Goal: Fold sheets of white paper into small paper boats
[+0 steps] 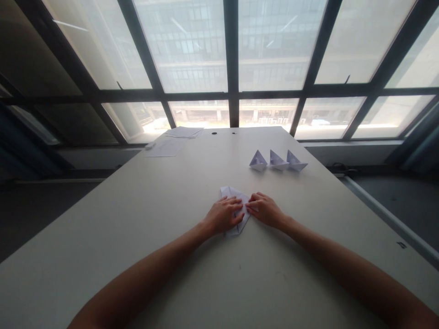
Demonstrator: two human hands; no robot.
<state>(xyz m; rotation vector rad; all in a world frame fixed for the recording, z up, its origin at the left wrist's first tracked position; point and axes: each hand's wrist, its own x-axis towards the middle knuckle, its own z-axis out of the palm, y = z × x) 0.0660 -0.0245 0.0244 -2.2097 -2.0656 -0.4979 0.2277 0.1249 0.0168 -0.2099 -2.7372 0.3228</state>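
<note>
The left hand (222, 215) and the right hand (265, 210) are lying flat, close together, and they are pressing a folded white paper (237, 230) on the table (178, 219). Three paper boats (277, 161) are standing near it.

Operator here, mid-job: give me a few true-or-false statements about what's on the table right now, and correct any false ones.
1. The left hand rests on the folded white paper. True.
2. The right hand is gripping scissors. False: no scissors show; its fingertips touch the folded white paper.
3. Three paper boats stand in a row beyond the hands. True.
4. The stack of paper sheets lies right of the paper boats. False: it lies to their left, near the table's far edge.
</note>
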